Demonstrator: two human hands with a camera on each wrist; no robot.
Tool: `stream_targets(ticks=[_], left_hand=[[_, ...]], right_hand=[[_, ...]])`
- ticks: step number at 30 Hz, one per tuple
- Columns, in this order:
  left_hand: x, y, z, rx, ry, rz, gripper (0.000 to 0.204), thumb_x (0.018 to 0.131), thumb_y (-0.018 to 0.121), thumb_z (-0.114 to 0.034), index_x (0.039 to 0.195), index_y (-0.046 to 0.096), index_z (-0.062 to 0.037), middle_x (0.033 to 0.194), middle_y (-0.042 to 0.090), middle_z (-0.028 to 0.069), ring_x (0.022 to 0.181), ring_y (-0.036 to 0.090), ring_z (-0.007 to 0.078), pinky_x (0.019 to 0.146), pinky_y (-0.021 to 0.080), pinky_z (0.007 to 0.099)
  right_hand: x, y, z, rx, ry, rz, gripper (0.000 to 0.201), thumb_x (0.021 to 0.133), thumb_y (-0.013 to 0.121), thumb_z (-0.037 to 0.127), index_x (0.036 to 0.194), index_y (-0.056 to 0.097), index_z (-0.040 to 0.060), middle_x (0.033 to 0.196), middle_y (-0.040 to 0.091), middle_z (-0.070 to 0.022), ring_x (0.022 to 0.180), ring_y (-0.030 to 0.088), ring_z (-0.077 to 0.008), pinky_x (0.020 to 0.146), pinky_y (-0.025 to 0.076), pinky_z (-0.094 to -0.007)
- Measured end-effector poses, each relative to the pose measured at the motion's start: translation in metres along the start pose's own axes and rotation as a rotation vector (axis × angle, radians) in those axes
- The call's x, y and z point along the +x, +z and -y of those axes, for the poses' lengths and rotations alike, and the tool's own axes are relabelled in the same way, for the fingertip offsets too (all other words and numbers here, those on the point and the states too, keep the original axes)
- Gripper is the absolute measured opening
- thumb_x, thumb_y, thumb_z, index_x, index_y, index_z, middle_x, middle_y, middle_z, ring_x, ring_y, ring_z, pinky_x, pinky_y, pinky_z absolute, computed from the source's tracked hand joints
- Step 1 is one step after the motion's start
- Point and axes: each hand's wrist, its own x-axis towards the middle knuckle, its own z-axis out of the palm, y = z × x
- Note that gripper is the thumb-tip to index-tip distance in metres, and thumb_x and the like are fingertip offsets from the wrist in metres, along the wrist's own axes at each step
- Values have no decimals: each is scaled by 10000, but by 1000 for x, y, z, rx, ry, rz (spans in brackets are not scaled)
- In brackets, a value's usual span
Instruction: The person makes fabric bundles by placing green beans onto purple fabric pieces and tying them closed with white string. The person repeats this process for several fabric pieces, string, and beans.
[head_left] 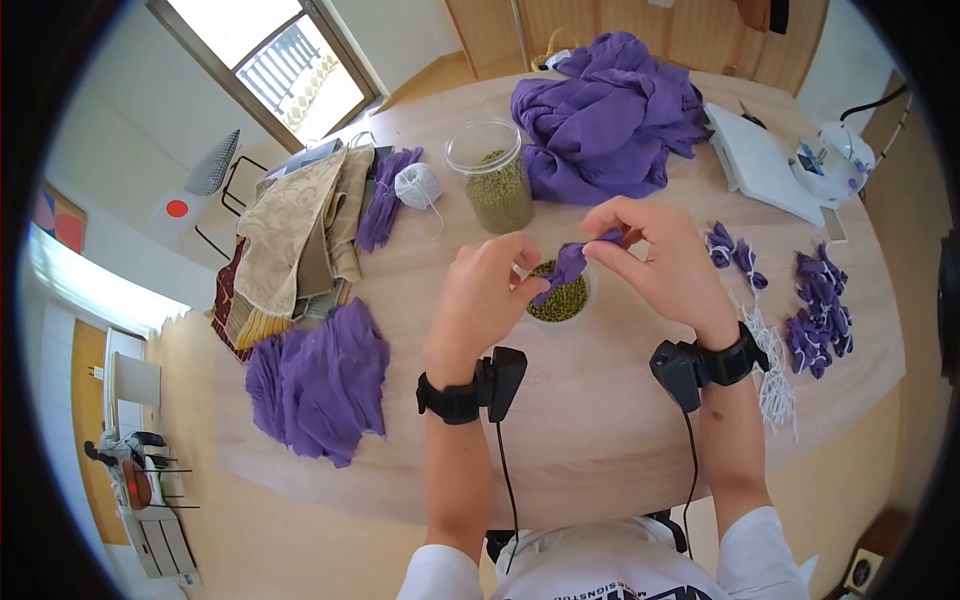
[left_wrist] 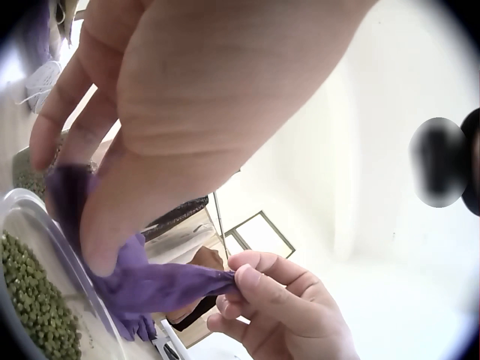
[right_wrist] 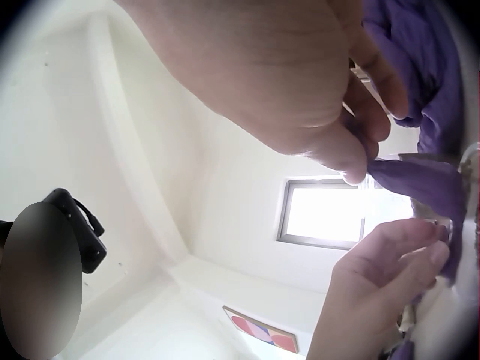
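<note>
Cloth (head_left: 568,264), likely light, soft and floppy, is over the near tub (head_left: 591,298) of green beans (head_left: 563,304), best pinched near each end, where the left hand (head_left: 484,292) and right hand (head_left: 662,258) grip it with bent fingers.

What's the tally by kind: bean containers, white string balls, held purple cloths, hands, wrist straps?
Bean containers: 2 (tall jar, small tub)
White string ball: 1
Held purple cloth: 1
Hands: 2 (left hand, right hand)
Wrist straps: 2 (left strap, right strap)
Total: 8
</note>
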Motion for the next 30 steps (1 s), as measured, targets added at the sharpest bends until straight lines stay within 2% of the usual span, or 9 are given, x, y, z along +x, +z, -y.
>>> stream_targets(ticks=[11, 14, 17, 20, 30], left_hand=[[1, 1, -6, -5, 18, 56, 427, 732, 793, -82, 1122, 642, 7, 928, 710, 128, 697, 663, 226, 654, 531, 324], [1, -2, -12, -30, 14, 54, 384, 745, 776, -77, 1099, 657, 11, 913, 709, 144, 692, 661, 243, 655, 524, 337], [4, -1, -3, 21, 102, 52, 289, 766, 746, -58, 1035, 678, 21, 868, 701, 167, 684, 653, 262, 654, 514, 351], [3, -3, -6, 21, 89, 37, 187, 778, 722, -42, 941, 679, 39, 801, 685, 181, 658, 635, 275, 644, 503, 353], [4, -5, -10, -15, 15, 34, 150, 768, 743, -52, 850, 664, 46, 710, 664, 155, 614, 622, 233, 620, 490, 326]], right_hand=[[0, 8, 8, 32, -33, 90, 134, 848, 691, 63, 941, 664, -30, 833, 680, -131, 703, 653, -225, 657, 521, -311], [0, 7, 9, 43, -50, 99, 141, 849, 695, 69, 950, 670, -28, 842, 686, -128, 704, 654, -223, 661, 524, -313], [0, 7, 9, 25, -61, 80, 137, 848, 700, 73, 941, 672, -24, 840, 688, -126, 702, 653, -218, 658, 522, -314], [0, 4, 9, -24, -68, 51, 134, 840, 712, 78, 921, 674, -21, 824, 686, -121, 689, 647, -207, 642, 514, -308], [1, -3, 6, -79, -99, -8, 131, 809, 739, 60, 904, 680, -7, 809, 676, -101, 692, 650, -183, 611, 500, -287]])
